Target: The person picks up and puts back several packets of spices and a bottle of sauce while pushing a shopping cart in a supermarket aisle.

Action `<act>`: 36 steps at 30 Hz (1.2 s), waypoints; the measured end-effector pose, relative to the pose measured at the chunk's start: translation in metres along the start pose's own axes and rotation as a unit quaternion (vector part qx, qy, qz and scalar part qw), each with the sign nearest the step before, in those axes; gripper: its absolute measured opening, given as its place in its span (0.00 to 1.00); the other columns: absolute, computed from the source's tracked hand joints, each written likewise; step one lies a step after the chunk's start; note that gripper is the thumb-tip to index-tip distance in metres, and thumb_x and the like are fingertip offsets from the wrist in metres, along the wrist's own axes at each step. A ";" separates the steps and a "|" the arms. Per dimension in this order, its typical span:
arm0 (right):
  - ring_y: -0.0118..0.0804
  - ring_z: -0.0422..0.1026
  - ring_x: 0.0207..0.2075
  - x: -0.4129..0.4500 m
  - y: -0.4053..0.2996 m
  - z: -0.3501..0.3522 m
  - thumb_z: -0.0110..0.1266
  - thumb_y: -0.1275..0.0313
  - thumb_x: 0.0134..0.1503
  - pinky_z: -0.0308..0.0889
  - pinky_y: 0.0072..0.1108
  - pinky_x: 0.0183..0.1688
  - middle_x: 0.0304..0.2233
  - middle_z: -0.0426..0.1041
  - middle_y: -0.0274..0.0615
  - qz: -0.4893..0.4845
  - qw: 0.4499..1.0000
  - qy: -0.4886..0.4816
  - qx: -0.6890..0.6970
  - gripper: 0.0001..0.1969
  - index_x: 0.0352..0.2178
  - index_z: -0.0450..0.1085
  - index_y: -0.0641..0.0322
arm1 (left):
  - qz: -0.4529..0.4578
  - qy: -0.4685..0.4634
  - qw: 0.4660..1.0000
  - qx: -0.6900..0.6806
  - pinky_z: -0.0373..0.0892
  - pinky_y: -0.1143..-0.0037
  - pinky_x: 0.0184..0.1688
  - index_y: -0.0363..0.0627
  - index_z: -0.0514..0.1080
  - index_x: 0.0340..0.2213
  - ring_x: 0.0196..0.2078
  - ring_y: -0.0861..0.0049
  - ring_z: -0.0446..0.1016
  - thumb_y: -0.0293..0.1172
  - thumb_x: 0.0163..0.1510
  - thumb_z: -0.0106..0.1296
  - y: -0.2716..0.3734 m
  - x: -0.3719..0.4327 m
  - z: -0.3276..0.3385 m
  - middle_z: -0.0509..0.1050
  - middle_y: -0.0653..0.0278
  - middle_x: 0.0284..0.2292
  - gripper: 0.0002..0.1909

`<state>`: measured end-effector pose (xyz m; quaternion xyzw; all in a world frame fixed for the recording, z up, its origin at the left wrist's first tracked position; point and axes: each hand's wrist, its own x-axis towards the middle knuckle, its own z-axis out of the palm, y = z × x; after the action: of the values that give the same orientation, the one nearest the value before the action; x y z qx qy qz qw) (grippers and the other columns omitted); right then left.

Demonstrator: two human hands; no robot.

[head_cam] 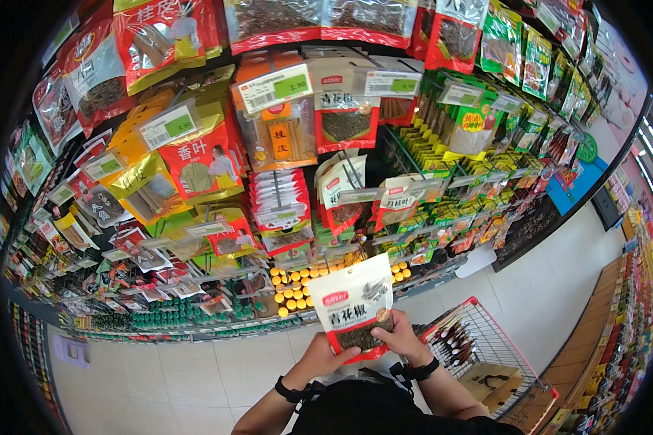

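Note:
A white and red spice pouch [353,288], with dried peppercorns showing through its clear lower window, is tilted up in front of me. Its printed front faces me. My left hand [325,352] grips the lower left corner, thumb on the front. On the lower right edge, my right hand [401,336] holds the same pouch, its thumb lying across the window. Beyond it, a matching pouch [346,126] hangs on the display rack behind price tags. To its left hangs a clear and orange pack of cinnamon bark [275,138].
A wire shopping cart [503,329] with red trim stands close by my right arm, carrying a brown bag [487,380] and several dark slender items [454,342]. Yellow-capped containers [294,296] line the low shelf ahead. More stocked shelves [615,348] curve along the right side.

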<state>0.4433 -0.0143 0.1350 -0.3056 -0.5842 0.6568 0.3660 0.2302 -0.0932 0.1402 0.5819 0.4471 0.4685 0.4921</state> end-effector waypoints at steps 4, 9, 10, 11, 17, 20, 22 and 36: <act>0.23 0.70 0.42 0.019 -0.002 0.009 0.61 0.76 0.53 0.68 0.22 0.48 0.41 0.75 0.35 0.004 0.999 -0.035 0.018 0.17 0.45 0.69 0.69 | 0.012 -0.008 1.000 -0.013 0.69 0.68 0.51 0.38 0.70 0.49 0.47 0.64 0.75 0.33 0.52 0.60 -0.013 -0.006 -0.012 0.76 0.53 0.44 0.23; 0.17 0.65 0.32 0.054 -0.009 0.025 0.60 0.75 0.55 0.65 0.15 0.35 0.30 0.70 0.27 0.021 0.998 -0.015 -0.062 0.11 0.39 0.70 0.67 | 0.010 0.028 0.999 0.013 0.63 0.67 0.57 0.38 0.68 0.52 0.52 0.63 0.71 0.30 0.54 0.56 -0.015 -0.001 -0.038 0.73 0.53 0.49 0.24; 0.15 0.63 0.29 0.060 -0.009 0.031 0.60 0.74 0.56 0.61 0.13 0.31 0.26 0.68 0.24 0.015 0.999 0.003 -0.044 0.09 0.37 0.71 0.66 | 0.009 0.037 0.999 0.013 0.63 0.67 0.57 0.38 0.68 0.52 0.52 0.63 0.71 0.30 0.54 0.56 -0.013 0.002 -0.044 0.73 0.53 0.49 0.24; 0.15 0.63 0.29 0.067 -0.010 0.034 0.60 0.74 0.56 0.61 0.13 0.31 0.26 0.68 0.24 0.015 0.999 -0.006 -0.043 0.09 0.37 0.71 0.66 | 0.024 0.044 0.998 0.032 0.63 0.67 0.56 0.38 0.68 0.52 0.52 0.62 0.71 0.30 0.54 0.56 -0.009 0.006 -0.051 0.74 0.53 0.48 0.23; 0.20 0.69 0.30 0.122 -0.032 0.037 0.60 0.74 0.56 0.66 0.16 0.34 0.29 0.75 0.32 -0.091 0.993 -0.025 -0.073 0.09 0.36 0.73 0.68 | 0.065 0.070 0.990 0.106 0.64 0.66 0.55 0.39 0.70 0.51 0.51 0.60 0.72 0.31 0.55 0.56 0.017 0.037 -0.083 0.74 0.53 0.47 0.22; 0.23 0.70 0.35 0.157 -0.059 0.024 0.60 0.70 0.56 0.67 0.20 0.40 0.34 0.75 0.34 -0.161 0.985 0.021 -0.059 0.12 0.38 0.72 0.67 | 0.099 0.054 0.987 0.115 0.69 0.67 0.49 0.43 0.75 0.44 0.46 0.59 0.75 0.34 0.55 0.58 0.004 0.059 -0.098 0.77 0.54 0.43 0.15; 0.23 0.69 0.38 0.184 -0.070 0.008 0.59 0.69 0.57 0.66 0.21 0.43 0.37 0.74 0.34 -0.173 0.981 0.074 0.055 0.13 0.40 0.70 0.66 | 0.037 0.026 0.991 0.126 0.70 0.72 0.36 0.41 0.75 0.34 0.33 0.66 0.75 0.34 0.57 0.56 0.021 0.083 -0.105 0.77 0.59 0.31 0.09; 0.23 0.67 0.39 0.291 -0.144 -0.070 0.60 0.59 0.57 0.63 0.19 0.44 0.37 0.71 0.32 -0.285 0.939 0.191 0.024 0.20 0.40 0.67 0.65 | -0.051 -0.067 0.983 0.166 0.68 0.73 0.30 0.43 0.72 0.29 0.26 0.66 0.74 0.37 0.59 0.54 0.009 0.213 -0.146 0.75 0.61 0.24 0.11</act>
<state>0.3600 0.2749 0.2759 -0.2370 -0.5503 0.4682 0.6495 0.1212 0.1375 0.1824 0.6619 0.5137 0.3217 0.4410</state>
